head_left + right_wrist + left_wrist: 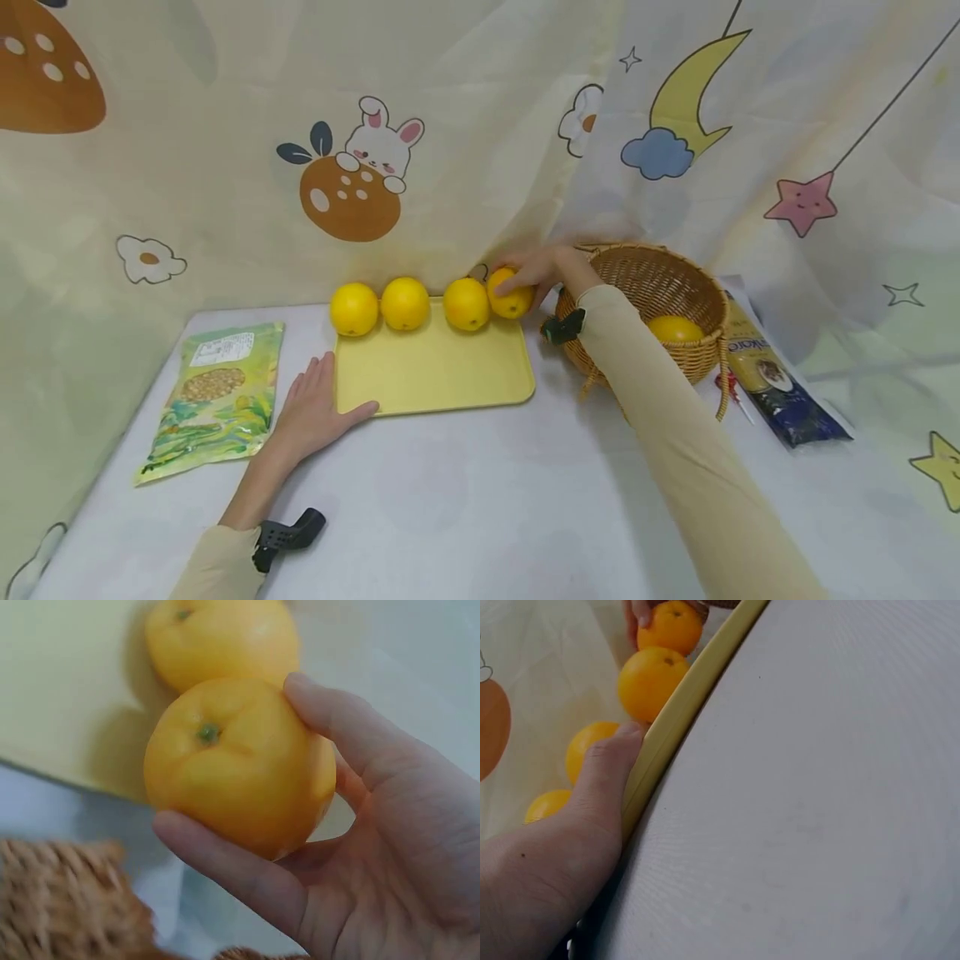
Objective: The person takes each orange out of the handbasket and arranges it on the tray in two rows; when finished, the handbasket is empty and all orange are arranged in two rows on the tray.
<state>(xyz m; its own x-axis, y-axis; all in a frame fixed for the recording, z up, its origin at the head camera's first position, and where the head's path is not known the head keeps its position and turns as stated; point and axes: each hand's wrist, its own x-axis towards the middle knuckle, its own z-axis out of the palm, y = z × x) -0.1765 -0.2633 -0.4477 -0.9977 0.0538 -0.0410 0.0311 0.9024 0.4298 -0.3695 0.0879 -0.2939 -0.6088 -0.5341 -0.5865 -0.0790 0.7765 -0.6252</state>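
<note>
A yellow tray [435, 371] lies on the white table with several oranges along its far edge. My right hand [551, 271] grips the rightmost orange [510, 293] at the tray's far right corner. In the right wrist view, thumb and fingers curve round that orange [240, 769], which appears to touch its neighbour [225, 641]. My left hand [315, 417] rests at the tray's near left corner, fingers straight along the left side and thumb on the front rim. In the left wrist view the thumb [604, 772] lies against the tray rim [682, 705].
To the tray's right stands a wicker basket [645, 275], tipped towards me, with a yellow fruit [675, 329] inside. Beyond it lie a dark blue and gold packet [780, 383] and a small red-and-white item [731, 387]. A green bag [213, 392] lies left. A printed curtain [480, 125] hangs behind.
</note>
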